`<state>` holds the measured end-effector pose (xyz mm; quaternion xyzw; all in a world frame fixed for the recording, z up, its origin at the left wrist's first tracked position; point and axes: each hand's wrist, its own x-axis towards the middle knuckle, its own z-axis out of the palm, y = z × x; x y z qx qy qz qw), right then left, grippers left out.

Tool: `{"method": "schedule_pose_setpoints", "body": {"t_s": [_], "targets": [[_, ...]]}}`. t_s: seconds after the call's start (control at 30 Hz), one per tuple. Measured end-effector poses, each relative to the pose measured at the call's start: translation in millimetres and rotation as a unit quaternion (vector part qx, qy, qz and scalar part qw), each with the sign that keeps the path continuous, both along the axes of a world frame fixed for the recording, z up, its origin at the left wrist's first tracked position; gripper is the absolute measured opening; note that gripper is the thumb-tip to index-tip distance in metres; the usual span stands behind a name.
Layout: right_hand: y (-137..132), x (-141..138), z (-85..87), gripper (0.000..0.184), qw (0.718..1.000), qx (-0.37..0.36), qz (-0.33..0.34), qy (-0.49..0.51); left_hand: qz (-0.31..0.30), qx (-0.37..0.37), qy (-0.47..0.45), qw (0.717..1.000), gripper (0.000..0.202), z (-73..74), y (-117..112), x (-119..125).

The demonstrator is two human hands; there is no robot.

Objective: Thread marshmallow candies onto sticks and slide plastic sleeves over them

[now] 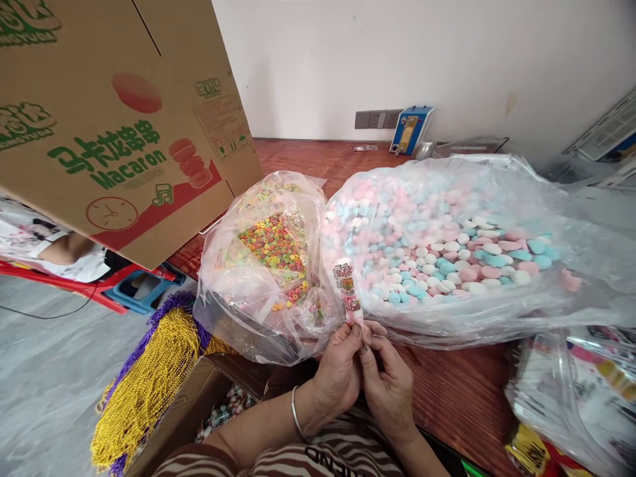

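Striped clothing (271, 462), hands (340, 370), packet (346, 289) above (pinched)

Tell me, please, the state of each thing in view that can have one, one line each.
Packet: held upright by its lower end
Left hand: closed on packet
Right hand: closed on packet
Candy bag: open, candies inside
Loop bag: open, loops inside
Carton: upright, top out of view
Low box: open, pieces inside
Blue box: tilted
Sockets: no plug visible
Bangle: worn, left wrist
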<state>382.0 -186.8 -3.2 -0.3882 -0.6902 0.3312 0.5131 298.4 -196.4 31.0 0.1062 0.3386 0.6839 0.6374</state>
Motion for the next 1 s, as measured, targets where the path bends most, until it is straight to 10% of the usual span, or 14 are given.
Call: {"method": "schedule_pose_setpoints", "body": {"t_s": [0.4,0.57,0.7,1.0], "targets": [[24.1,22.4,34.5,0.028,0.994,-0.106,0.026,0.016,-0.062,-0.029,0.090,0.994,0.043,-3.9,0.4,-29.5],[29.3,5.7,40.1,0.029,0.904,-0.328,0.183,0.204,-0.143,-0.010,0.057,0.988,0.045,-4.6,-11.1,-21.0],[31.0,-1.6,42.0,0.026,0.859,-0.382,0.134,0.312,-0.182,-0.007,0.027,0.983,0.044,-5.9,-18.4,-15.2],[38.4,-3.7,48.5,0.024,0.880,-0.359,0.079,0.300,-0.201,-0.027,-0.016,0.979,0.044,-4.6,-23.2,-10.4]]}}
